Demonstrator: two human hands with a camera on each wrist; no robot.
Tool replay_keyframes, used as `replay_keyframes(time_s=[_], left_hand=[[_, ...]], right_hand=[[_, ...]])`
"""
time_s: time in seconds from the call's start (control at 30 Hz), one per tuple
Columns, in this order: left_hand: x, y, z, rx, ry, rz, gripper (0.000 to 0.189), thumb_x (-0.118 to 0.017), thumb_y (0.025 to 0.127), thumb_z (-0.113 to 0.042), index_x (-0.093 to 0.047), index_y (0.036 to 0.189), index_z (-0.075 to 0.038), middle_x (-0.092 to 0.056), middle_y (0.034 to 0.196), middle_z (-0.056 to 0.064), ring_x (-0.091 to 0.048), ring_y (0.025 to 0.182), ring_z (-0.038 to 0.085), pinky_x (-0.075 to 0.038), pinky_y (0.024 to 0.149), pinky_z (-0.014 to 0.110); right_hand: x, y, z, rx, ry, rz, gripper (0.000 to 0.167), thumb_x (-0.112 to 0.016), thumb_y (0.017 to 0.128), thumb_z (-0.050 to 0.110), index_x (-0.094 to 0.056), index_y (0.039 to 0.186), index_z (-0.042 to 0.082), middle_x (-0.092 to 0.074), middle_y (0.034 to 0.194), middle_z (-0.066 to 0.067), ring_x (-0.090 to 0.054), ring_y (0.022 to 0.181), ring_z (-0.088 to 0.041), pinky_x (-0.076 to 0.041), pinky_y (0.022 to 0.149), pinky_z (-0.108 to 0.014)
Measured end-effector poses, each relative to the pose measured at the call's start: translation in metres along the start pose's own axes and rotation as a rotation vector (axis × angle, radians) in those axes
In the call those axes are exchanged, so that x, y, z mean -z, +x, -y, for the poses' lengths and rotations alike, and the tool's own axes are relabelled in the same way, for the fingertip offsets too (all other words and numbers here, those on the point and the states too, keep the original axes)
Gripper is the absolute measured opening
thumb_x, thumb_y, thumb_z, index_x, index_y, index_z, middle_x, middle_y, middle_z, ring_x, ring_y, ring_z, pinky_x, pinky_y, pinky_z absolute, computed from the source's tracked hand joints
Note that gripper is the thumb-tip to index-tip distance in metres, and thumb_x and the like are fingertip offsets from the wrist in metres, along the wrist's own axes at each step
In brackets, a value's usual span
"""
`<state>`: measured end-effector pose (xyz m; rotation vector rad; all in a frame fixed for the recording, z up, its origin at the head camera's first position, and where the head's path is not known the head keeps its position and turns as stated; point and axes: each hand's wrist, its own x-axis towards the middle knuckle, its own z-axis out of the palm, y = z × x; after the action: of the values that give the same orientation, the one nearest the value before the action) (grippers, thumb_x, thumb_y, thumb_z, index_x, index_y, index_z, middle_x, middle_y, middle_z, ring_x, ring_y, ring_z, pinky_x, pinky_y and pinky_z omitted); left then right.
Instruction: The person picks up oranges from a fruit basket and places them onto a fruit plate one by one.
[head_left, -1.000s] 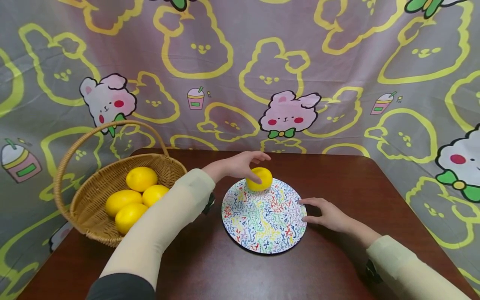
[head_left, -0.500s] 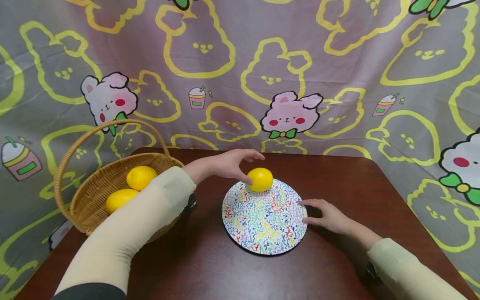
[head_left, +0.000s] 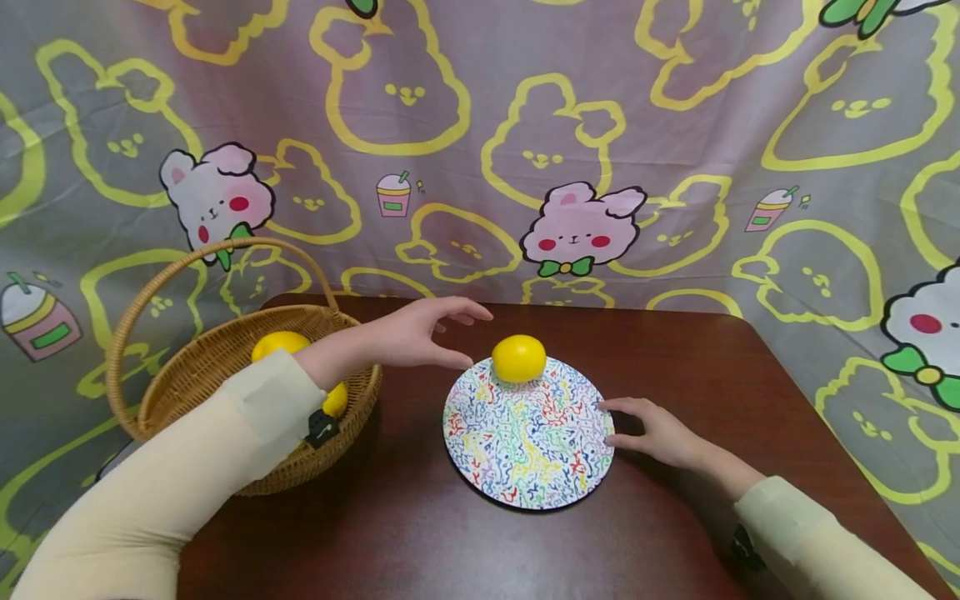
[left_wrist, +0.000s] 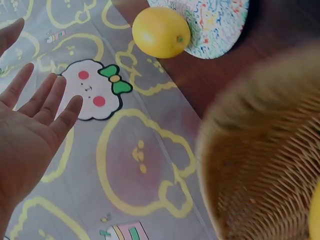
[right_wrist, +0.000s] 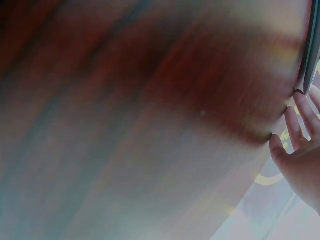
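Note:
A yellow lemon point(head_left: 519, 358) sits at the far edge of a round white board point(head_left: 525, 450) patterned with coloured squiggles. My left hand point(head_left: 408, 335) hovers to the left of that lemon, apart from it and holding nothing. Its fingers are spread in the left wrist view, where the lemon point(left_wrist: 159, 32) lies beyond them. At the board's right edge, my right hand point(head_left: 663, 433) touches the rim with thumb and forefinger. The right wrist view shows the fingertips of this hand point(right_wrist: 302, 150) on the tabletop by the board's dark edge point(right_wrist: 309, 50).
A wicker basket point(head_left: 322, 467) with a tall handle stands on the left, partly behind my left forearm. Lemons point(head_left: 279, 343) show inside it; the arm hides some. The brown table point(head_left: 480, 550) ends at a patterned cloth point(head_left: 465, 108) behind and at the sides.
My left hand has let go of the lemon on the board and drawn back leftward, its forearm now covering more of the basket. The right hand has stayed in place.

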<state>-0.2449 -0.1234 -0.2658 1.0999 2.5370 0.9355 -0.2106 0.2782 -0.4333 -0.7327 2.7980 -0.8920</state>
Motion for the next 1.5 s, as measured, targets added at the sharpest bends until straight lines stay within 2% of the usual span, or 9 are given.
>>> replay_keyframes(time_s=[0.33,0.73,0.9,1.07,1.33,1.5], left_hand=[[0.013,-0.045,0.019,0.010,0.005,-0.102,0.055,-0.079,0.083,-0.022,-0.055,0.132,-0.014,-0.058,0.129,0.003,-0.052,0.118,0.022,-0.041,0.098,0.048],[0.028,-0.085,0.033,0.099,0.009,-0.169,0.052,-0.077,0.084,-0.023,-0.057,0.131,-0.014,-0.059,0.129,0.002,-0.053,0.117,0.024,-0.038,0.099,0.053],[0.034,-0.100,0.042,0.105,0.009,-0.175,0.053,-0.077,0.085,-0.024,-0.056,0.131,-0.013,-0.059,0.129,0.002,-0.052,0.119,0.027,-0.037,0.101,0.053],[0.039,-0.113,0.050,0.139,0.009,-0.178,0.053,-0.076,0.086,-0.030,-0.055,0.132,-0.014,-0.059,0.129,0.003,-0.052,0.119,0.024,-0.041,0.096,0.050],[0.046,-0.127,0.060,0.152,0.028,-0.180,0.052,-0.075,0.086,-0.025,-0.056,0.132,-0.011,-0.059,0.128,0.005,-0.052,0.117,0.027,-0.040,0.096,0.054],[0.050,-0.136,0.063,0.184,0.031,-0.149,0.051,-0.075,0.087,-0.025,-0.056,0.131,-0.009,-0.059,0.127,0.008,-0.052,0.117,0.028,-0.040,0.095,0.059]], right_hand=[[0.001,0.000,0.001,-0.011,-0.006,0.002,0.056,-0.074,0.085,0.036,-0.059,0.132,0.009,-0.058,0.130,-0.014,-0.050,0.120,-0.036,-0.038,0.098,-0.059],[0.000,-0.001,0.000,-0.009,-0.005,-0.001,0.056,-0.074,0.085,0.035,-0.059,0.132,0.008,-0.058,0.130,-0.013,-0.050,0.120,-0.036,-0.038,0.098,-0.059],[0.000,-0.001,0.000,-0.008,0.003,0.002,0.056,-0.074,0.086,0.035,-0.058,0.132,0.008,-0.058,0.130,-0.014,-0.050,0.121,-0.036,-0.038,0.098,-0.059],[0.001,-0.001,0.000,-0.012,0.001,0.001,0.056,-0.074,0.086,0.035,-0.058,0.133,0.009,-0.058,0.130,-0.014,-0.050,0.121,-0.037,-0.038,0.098,-0.059],[0.000,-0.001,-0.001,-0.003,0.004,0.003,0.056,-0.074,0.086,0.034,-0.058,0.133,0.008,-0.058,0.131,-0.013,-0.050,0.121,-0.036,-0.037,0.099,-0.059],[0.001,0.000,0.001,-0.016,-0.002,0.006,0.056,-0.074,0.086,0.035,-0.058,0.133,0.010,-0.057,0.131,-0.014,-0.049,0.122,-0.037,-0.037,0.099,-0.059]])
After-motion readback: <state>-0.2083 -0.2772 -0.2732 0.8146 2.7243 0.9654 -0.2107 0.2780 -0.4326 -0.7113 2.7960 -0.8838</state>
